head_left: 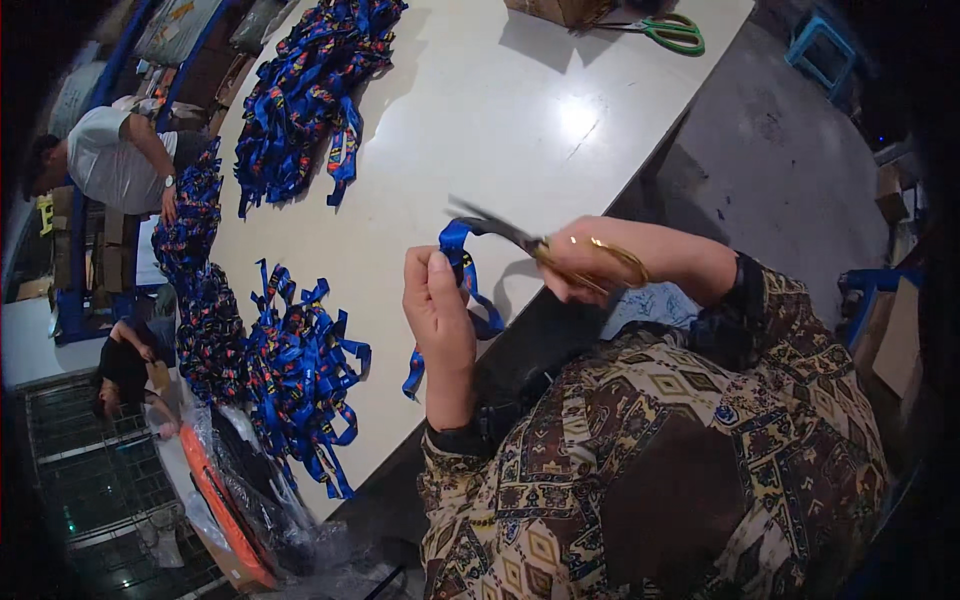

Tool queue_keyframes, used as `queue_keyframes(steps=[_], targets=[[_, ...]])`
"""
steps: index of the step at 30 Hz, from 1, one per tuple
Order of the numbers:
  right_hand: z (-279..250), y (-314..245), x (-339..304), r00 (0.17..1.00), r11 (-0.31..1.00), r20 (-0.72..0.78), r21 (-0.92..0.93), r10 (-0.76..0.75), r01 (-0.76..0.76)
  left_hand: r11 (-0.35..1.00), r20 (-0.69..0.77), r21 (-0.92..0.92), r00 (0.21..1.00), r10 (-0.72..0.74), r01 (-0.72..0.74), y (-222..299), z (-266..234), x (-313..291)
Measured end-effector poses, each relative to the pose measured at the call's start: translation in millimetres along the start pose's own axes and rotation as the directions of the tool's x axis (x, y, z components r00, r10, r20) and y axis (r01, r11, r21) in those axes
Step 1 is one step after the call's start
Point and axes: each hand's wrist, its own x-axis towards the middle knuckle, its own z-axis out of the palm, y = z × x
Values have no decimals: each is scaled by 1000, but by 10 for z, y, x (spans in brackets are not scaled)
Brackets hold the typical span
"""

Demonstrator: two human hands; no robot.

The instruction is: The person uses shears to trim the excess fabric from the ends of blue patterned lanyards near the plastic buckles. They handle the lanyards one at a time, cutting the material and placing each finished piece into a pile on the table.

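Observation:
My left hand [438, 305] pinches a blue printed ribbon strap [455, 236] between thumb and fingers near the table's front edge. One end of the strap stands up above the thumb, and the rest loops and hangs down beside the hand. In my right hand [585, 258] is a pair of scissors [515, 234] with gold-coloured handles. Their blades point left and sit at the raised end of the strap, parted at the tips. Whether the blades touch the strap I cannot tell. To the left lies a loose pile of similar straps [305, 365].
On the white table [450, 120] lie another strap pile [310, 100] and a long heap [205, 300] along the far left. Green-handled scissors [678, 35] lie by a cardboard box [560, 9]. Two people [110, 150] work at left. A blue stool [822, 50] stands on the floor.

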Motion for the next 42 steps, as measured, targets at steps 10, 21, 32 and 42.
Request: queue_keyframes(steps=[10,21,32,42], targets=[[59,89,-74,985,980,-2,-98,175,-174,962,5,234,990,143,-140,-53,29,-10],[80,88,-80,986,985,-3,-25,170,-170,862,38,392,941,335,-322,-79,92,21],[90,56,-53,987,990,-85,0,139,-140,860,105,391,944,314,-330,-58,13,76],[-48,56,366,948,997,-309,1,-77,81,972,192,198,977,89,-127,18,21,58]])
